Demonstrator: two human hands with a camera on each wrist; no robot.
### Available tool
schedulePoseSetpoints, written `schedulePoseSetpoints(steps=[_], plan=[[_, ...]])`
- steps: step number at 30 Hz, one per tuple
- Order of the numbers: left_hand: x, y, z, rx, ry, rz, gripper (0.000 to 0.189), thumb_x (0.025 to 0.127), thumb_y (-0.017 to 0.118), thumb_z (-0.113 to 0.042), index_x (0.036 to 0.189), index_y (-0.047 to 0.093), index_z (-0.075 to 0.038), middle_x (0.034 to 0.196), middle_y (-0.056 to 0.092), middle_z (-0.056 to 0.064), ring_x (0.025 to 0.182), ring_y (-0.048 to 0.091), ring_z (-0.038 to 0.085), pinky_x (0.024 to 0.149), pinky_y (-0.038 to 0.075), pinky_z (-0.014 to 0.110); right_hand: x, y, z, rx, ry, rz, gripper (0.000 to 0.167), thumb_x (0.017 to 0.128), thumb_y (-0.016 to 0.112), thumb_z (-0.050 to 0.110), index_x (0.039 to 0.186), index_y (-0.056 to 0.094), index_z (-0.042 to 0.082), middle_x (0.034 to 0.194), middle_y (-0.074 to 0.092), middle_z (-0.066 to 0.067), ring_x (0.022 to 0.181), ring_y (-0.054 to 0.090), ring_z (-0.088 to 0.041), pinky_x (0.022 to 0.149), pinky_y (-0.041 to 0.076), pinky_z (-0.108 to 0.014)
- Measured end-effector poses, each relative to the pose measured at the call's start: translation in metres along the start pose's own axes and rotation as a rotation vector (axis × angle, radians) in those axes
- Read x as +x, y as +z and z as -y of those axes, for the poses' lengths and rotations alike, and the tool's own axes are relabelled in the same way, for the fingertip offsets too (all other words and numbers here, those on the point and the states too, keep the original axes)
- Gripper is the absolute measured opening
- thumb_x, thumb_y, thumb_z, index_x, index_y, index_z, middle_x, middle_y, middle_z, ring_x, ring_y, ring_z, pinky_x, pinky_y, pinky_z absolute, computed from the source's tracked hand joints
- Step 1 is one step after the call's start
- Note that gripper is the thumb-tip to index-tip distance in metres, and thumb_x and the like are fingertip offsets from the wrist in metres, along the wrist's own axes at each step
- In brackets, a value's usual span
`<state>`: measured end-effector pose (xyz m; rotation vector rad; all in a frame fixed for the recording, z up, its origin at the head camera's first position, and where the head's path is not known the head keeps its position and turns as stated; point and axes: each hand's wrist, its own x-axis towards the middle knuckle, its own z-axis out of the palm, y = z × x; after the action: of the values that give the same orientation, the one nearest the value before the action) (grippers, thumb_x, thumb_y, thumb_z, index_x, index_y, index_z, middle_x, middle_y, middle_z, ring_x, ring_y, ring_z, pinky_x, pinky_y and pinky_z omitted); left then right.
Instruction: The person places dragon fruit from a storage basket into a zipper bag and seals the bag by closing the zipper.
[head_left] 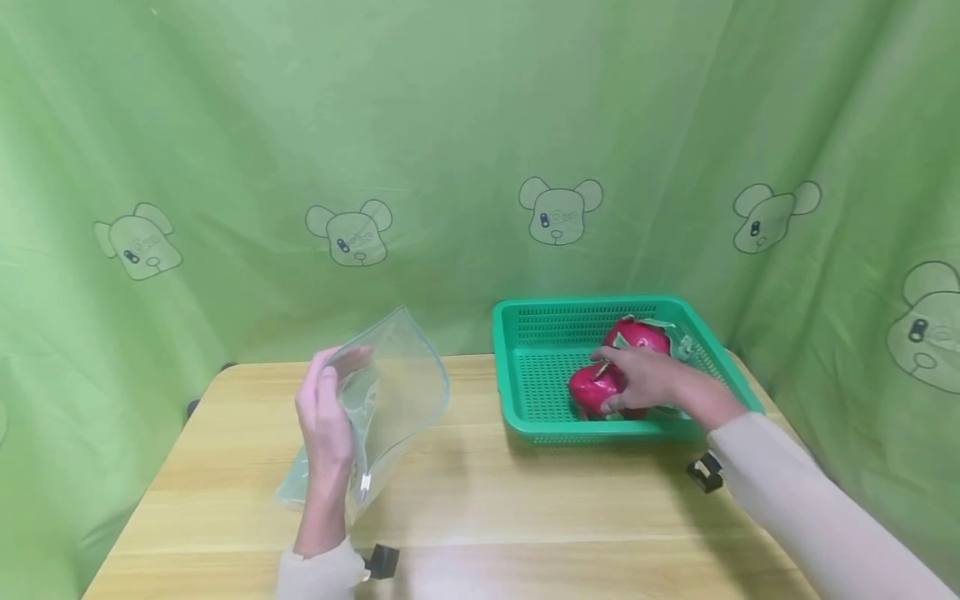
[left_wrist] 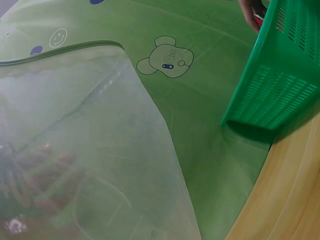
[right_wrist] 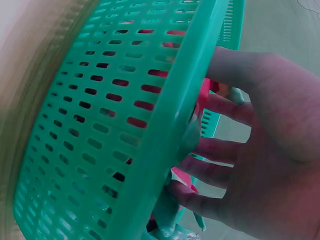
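Observation:
My left hand (head_left: 327, 417) holds a clear zip bag (head_left: 405, 392) upright by its left side, over the left of the table. The bag's mouth gapes toward the right, and a white slider (head_left: 365, 482) shows low on its edge. In the left wrist view, fingers show blurred through the film of the bag (left_wrist: 115, 150). Inside the green basket, my right hand (head_left: 645, 379) grips a red dragon fruit (head_left: 590, 387), thumb near the front rim and fingers over the top. Behind it lies another dragon fruit (head_left: 647, 335) with green leaf tips, partly covered by the hand.
The green plastic basket (head_left: 517, 425) with slotted walls stands at the table's back right. A flat translucent piece (head_left: 292, 483) lies under my left hand on the wooden table (head_left: 465, 517). Green curtains (head_left: 450, 125) with bear faces hang close behind and at the sides.

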<state>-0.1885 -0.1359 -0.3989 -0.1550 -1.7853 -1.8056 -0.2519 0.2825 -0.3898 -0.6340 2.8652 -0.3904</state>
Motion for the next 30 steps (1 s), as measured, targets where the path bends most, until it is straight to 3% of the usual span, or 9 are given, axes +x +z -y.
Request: schedulePoseSetpoints(steps=[14,21,30], plan=[[0.001,-0.001,0.0,-0.01,0.008,0.003,0.039,0.108,0.03,-0.01,0.117,0.065,0.005,0.114,0.073,0.012,0.108,0.066,0.028,0.104,0.048,0.035,0.009,-0.003,0.003,0.009,0.085,0.135,0.092,0.068,0.095,0.029,0.144,0.047,0.01,0.12,0.063,-0.017,0.105,0.059,-0.036,0.078,0.06,-0.053],[0.001,-0.002,0.002,-0.02,0.005,0.006,0.039,0.107,0.03,-0.009,0.117,0.064,0.006,0.114,0.072,0.014,0.109,0.066,0.028,0.104,0.048,0.035,0.013,0.003,0.0,0.025,0.102,0.215,0.087,0.074,0.088,0.036,0.141,0.042,0.008,0.112,0.062,-0.014,0.101,0.059,-0.032,0.079,0.058,-0.046],[0.001,-0.003,-0.001,-0.031,-0.007,0.002,0.039,0.107,0.029,-0.009,0.117,0.064,0.006,0.114,0.072,0.014,0.109,0.066,0.028,0.105,0.048,0.037,0.014,0.004,0.001,-0.021,0.2,0.258,0.11,0.069,0.089,0.045,0.157,0.033,0.007,0.119,0.056,-0.021,0.108,0.053,-0.04,0.081,0.056,-0.053]])
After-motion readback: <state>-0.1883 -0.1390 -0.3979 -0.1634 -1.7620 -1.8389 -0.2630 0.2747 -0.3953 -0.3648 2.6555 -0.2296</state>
